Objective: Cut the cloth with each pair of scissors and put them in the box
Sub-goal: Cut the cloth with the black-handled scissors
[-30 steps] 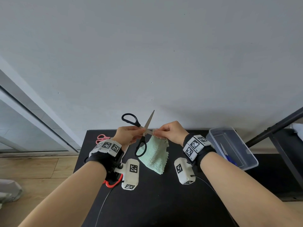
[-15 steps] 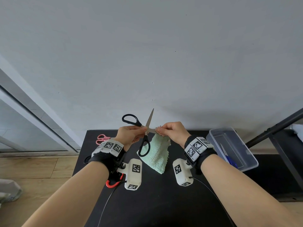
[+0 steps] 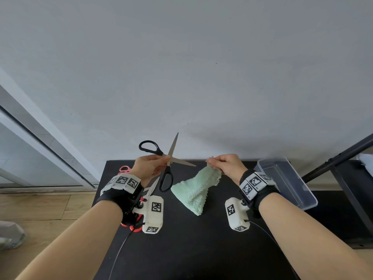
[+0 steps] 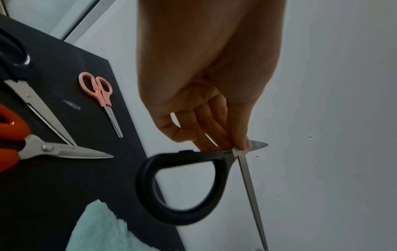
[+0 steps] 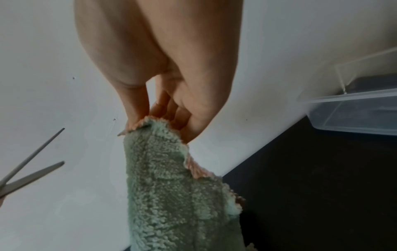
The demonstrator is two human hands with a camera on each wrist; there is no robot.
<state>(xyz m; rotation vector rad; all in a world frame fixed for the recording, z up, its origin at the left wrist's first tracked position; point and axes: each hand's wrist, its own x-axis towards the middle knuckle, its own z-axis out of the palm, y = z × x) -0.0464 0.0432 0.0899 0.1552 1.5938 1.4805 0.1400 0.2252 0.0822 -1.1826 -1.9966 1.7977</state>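
Black-handled scissors [image 3: 166,161] pinched at the pivot in left hand [image 3: 148,166]; green cloth [image 3: 195,189] pinched in right hand [image 3: 226,165].

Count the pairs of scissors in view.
4. Black-handled steel scissors in the left hand; small pink-handled scissors, orange-handled scissors and second black-handled scissors lying on the black table. The clear plastic box may hide more.

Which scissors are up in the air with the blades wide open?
The black-handled scissors, held by the left hand. The small pink scissors, the orange-handled scissors and another black-handled pair all lie closed on the table.
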